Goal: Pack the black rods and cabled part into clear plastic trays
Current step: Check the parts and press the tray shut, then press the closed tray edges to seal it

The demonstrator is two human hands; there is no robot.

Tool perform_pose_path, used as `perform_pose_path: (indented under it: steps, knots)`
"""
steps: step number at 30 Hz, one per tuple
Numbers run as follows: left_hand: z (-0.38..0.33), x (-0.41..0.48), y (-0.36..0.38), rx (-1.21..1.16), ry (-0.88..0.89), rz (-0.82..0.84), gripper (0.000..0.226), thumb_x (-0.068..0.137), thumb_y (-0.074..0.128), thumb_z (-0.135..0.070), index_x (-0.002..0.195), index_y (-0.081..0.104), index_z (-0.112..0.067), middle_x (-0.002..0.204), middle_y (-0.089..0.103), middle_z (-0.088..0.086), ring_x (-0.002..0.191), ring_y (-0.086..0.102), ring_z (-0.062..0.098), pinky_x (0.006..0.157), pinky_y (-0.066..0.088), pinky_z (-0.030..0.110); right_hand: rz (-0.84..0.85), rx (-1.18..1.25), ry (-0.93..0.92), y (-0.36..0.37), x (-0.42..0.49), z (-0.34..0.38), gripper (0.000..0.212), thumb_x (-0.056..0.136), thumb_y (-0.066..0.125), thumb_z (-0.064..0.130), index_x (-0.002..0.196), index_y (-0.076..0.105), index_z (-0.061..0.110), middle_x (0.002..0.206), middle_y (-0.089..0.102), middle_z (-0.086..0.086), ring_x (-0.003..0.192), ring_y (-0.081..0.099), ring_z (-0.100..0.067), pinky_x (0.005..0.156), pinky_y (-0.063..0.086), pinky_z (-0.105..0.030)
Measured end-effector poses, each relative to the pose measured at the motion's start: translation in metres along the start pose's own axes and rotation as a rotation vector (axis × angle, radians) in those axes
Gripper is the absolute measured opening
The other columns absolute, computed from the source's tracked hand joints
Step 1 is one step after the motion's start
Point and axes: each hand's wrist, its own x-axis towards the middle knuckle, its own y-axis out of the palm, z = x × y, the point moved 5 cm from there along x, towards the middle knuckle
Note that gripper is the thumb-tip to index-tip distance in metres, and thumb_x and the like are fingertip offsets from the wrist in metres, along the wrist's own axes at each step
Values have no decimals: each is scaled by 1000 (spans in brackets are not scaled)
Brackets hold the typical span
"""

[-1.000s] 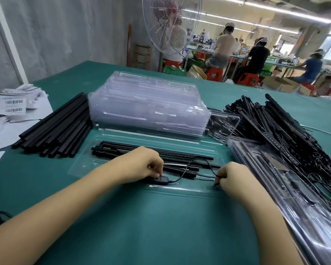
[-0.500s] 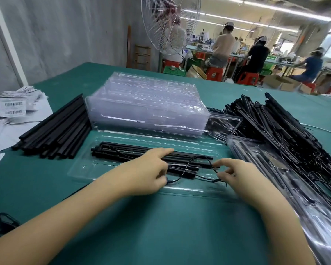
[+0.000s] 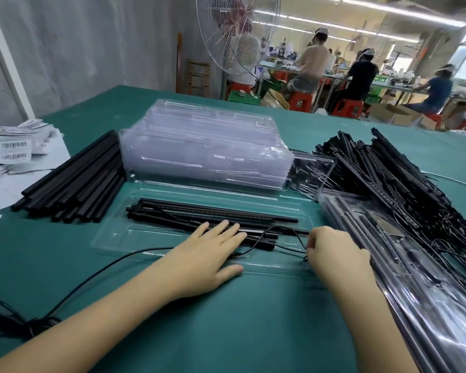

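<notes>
On the tray [image 3: 113, 235], left hand [image 3: 202, 259] presses flat; right hand [image 3: 334, 254] pinches cable [image 3: 280, 226].

— Trays?
— One open tray [image 3: 135, 232] near; one empty stack [image 3: 205, 146] beyond, one packed stack [image 3: 414, 278] right, neither countable.
— Rods?
— One pile [image 3: 73, 184] left, one cabled heap [image 3: 388, 179] right.
— The rest?
— Left hand [image 3: 207, 259], right hand [image 3: 334, 254], one cable [image 3: 280, 226], one fan [image 3: 237, 30], three workers [image 3: 314, 63] far off.
</notes>
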Motion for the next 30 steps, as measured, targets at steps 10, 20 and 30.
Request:
perform_pose_path:
  steps: [10,20,30]
  knots:
    - [4,0,-1,-64,-56,4,69,92,28,-64,142,-17,-51,159,1,-16,147,-9,23,114,-6,57,96,65,-322,-10,-3,17,18,88,46,14,77,56,24,76,60,6,73,53,-17,77,40,-28]
    - [5,4,2,15,-58,38,63,91,23,-69,142,-12,-56,159,-4,-13,147,-11,26,113,-5,61,333,508,-646,13,17,42,17,86,66,26,71,61,30,121,50,13,136,28,-5,104,21,-18]
    - [-3,3,-1,75,-18,59,48,93,15,-65,126,-20,-70,160,-9,0,145,-15,35,110,-8,65,214,670,-630,14,24,37,18,81,71,21,69,59,26,125,53,16,129,34,4,100,26,-18]
